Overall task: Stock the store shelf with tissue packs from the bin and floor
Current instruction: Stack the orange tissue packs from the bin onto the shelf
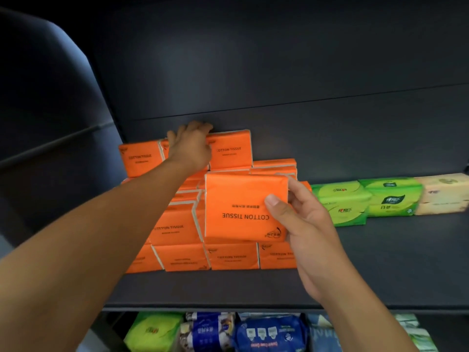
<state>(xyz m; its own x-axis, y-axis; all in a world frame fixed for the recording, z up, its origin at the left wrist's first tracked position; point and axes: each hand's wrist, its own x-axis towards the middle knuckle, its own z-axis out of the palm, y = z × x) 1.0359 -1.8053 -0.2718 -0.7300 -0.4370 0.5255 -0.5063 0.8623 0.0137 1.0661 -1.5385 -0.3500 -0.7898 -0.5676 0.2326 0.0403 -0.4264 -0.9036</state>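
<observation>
A stack of orange tissue packs (182, 257) stands on the dark shelf (253, 288), several layers high at the back. My left hand (190, 146) reaches to the top back row, its fingers curled over the upper edge of an orange pack (229, 151) there. My right hand (302, 224) holds a separate orange tissue pack (241, 204) by its right edge, thumb on the front face, in front of the stack. That pack's "COTTON TISSUE" print reads upside down.
Green tissue packs (340, 201) and a beige pack (444, 194) lie in a row to the right on the same shelf. The shelf below holds green (152, 331) and blue packs (271, 334). Bare shelf board runs along the front and right.
</observation>
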